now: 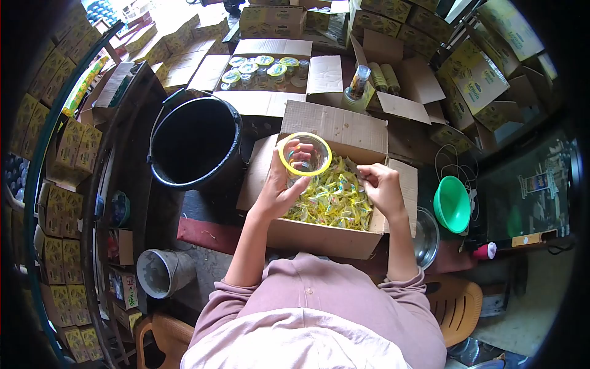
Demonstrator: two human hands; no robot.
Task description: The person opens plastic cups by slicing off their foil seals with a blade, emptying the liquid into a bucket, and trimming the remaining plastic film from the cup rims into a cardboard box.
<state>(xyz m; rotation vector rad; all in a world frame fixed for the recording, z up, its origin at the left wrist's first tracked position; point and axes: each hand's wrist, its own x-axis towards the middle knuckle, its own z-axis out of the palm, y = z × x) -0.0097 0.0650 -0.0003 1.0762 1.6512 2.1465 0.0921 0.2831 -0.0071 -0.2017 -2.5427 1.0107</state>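
Cartons behind; cup seemingly within fingers

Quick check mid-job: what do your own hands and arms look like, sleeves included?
The left hand and right hand are bare, with no gloves. No watch or bracelet shows on either wrist. The dusty-mauve left sleeve and right sleeve bunch near the elbows, leaving both forearms uncovered.

yellow-rimmed clear tub: 1 | yellow wrapped pieces: many, overlapping, uncountable | open carton of wrapped pieces: 1 | open carton of lidded jars: 1 | lidded jars: several, exact number unclear | black bucket: 1 | grey bucket: 1 | green bowl: 1 | orange chair parts: 2
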